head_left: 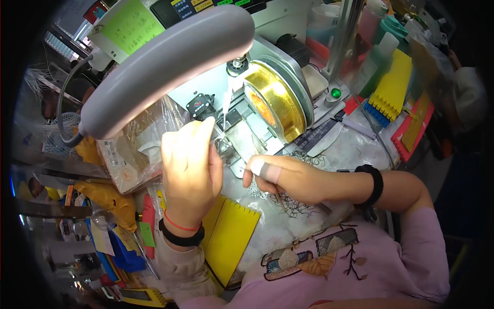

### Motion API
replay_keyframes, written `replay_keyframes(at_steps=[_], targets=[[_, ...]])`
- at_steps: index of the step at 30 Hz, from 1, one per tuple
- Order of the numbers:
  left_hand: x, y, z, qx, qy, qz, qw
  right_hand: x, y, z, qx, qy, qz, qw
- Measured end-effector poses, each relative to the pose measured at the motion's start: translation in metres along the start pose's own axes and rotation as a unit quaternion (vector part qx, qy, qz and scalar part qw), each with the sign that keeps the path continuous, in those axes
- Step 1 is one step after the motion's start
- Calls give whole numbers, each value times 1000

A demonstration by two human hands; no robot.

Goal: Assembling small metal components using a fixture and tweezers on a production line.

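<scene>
At the front left of a small bench machine, my left hand is raised with its fingers curled in beside the metal working parts. Whatever it holds, if anything, is hidden behind the fingers. My right hand reaches in from the right, thumb and fingertips pinched close to the machine's front edge; what lies between them is too small to make out. A pale wrap circles one digit of this hand. The machine carries a large gold spool on its right side. Dark, hook-like bent wires lie heaped under my right hand.
A grey curved lamp arches over the machine. Yellow notched boards lie near my left forearm, with more yellow notched boards at the right. A plastic-wrapped box sits left. Bottles crowd the back right.
</scene>
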State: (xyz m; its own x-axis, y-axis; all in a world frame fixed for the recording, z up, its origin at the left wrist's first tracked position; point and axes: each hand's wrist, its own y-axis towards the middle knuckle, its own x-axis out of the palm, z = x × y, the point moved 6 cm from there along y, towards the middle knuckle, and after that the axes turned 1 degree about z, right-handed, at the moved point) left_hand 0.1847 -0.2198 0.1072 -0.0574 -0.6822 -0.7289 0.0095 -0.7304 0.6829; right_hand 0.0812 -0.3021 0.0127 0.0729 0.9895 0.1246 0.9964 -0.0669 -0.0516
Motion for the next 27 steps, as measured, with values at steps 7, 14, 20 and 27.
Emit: replay_keyframes(at_steps=[7,14,20,27], targets=[[1,-3,4,-6,61,-17,998,5,27,6,74,274,-9,959],[1,-1,8,3,23,23,999,4,33,7,73,316,-21,946],[4,1,6,-5,-11,5,1000,3,36,5,65,334,3,940],[-5,-1,2,-19,-5,9,1000,3,36,7,79,319,9,945]])
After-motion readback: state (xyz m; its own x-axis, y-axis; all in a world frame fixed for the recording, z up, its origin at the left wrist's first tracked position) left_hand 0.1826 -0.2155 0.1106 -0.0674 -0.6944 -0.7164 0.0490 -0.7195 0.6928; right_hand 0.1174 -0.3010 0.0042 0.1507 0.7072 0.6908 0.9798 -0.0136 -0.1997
